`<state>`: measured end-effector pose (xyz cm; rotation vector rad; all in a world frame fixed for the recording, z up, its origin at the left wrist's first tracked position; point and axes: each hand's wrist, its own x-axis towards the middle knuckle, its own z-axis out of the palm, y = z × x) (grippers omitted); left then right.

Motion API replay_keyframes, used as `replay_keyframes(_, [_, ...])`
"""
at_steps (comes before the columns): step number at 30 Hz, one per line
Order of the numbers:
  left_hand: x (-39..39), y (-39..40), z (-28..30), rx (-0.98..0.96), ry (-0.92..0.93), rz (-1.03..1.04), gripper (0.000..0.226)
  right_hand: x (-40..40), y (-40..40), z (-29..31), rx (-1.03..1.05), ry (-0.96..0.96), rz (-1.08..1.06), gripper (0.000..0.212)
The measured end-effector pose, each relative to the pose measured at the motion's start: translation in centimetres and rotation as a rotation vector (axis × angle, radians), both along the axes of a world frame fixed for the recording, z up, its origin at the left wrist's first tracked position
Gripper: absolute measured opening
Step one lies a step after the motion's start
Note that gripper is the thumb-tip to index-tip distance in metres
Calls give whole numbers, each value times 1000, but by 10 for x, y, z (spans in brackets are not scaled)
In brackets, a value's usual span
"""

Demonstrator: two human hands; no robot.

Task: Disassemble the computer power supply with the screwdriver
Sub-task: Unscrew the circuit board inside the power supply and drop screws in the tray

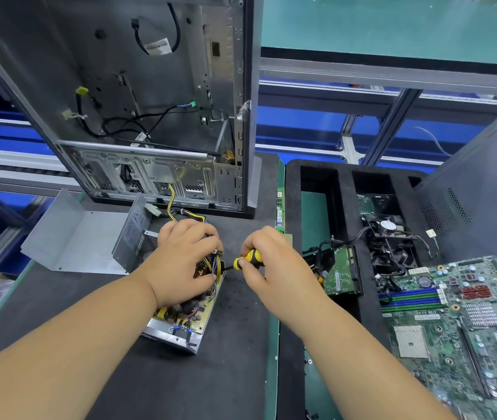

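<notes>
Two hands are at work on the power supply (177, 316), which lies on the dark counter (229, 374) in front of the stripped computer case (138, 95). Its metal cover (68, 237) is already off and rests just beside it to the left, so the circuit board and wiring are exposed. The left hand (180, 262) lies curled over the board and wire bundle, steadying the unit. The right hand (268, 262) grips the yellow-and-black screwdriver (248, 259), its tip directed at the unit's right edge; the screw itself is hidden. Judgement: roughly midway. Housing is opened; the board appears to sit in its tray, and its fasteners and cabling remain to be freed.
</notes>
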<state>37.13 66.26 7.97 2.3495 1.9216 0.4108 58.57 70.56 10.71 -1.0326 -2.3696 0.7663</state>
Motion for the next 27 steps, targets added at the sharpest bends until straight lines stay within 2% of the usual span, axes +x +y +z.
replay_keyframes(16, [1, -1, 2, -17, -6, 1, 38, 9, -4, 12, -21, 61, -36, 12])
replay_keyframes(20, [1, 0, 6, -48, -17, -5, 41, 19, -1, 23, -17, 126, -87, 15])
replay_keyframes(23, [2, 0, 11, -95, -47, 9, 55, 31, 4, 34, -33, 179, -155, 18])
replay_keyframes(25, [7, 0, 15, -63, -50, 24, 61, 37, 9, 40, -39, 220, -205, 18])
replay_keyframes(27, [16, 6, 21, -16, -23, 19, 56, 43, 12, 47, -78, 293, -244, 19])
